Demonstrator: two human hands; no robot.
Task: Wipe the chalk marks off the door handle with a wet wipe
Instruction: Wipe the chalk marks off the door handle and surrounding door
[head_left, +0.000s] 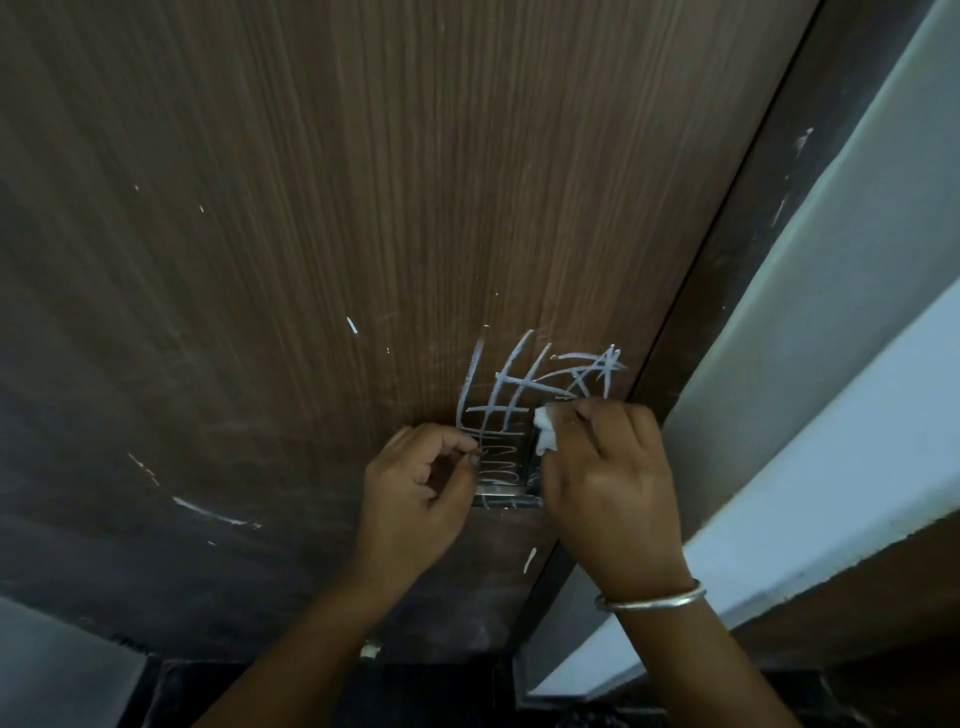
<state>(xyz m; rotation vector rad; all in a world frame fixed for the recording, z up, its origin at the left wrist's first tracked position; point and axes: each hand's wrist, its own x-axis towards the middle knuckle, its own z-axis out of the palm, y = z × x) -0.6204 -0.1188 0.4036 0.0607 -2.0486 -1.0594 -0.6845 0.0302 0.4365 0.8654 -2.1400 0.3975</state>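
Observation:
A brown wood-grain door (363, 208) fills the view. White chalk marks (524, 387) cross it just above a shiny metal door handle (506, 486), and a chalk zigzag runs over the handle plate. My right hand (613, 483) pinches a crumpled white wet wipe (545, 434) against the right side of the handle. My left hand (415, 493) hovers at the handle's left side, fingers curled, thumb and fingertip meeting at the plate's edge; whether it holds anything is unclear.
The dark door frame (737, 260) runs diagonally on the right, with a pale wall (831, 312) beyond it. Stray white scratches (208, 512) mark the door's lower left. A silver bangle (649, 600) circles my right wrist.

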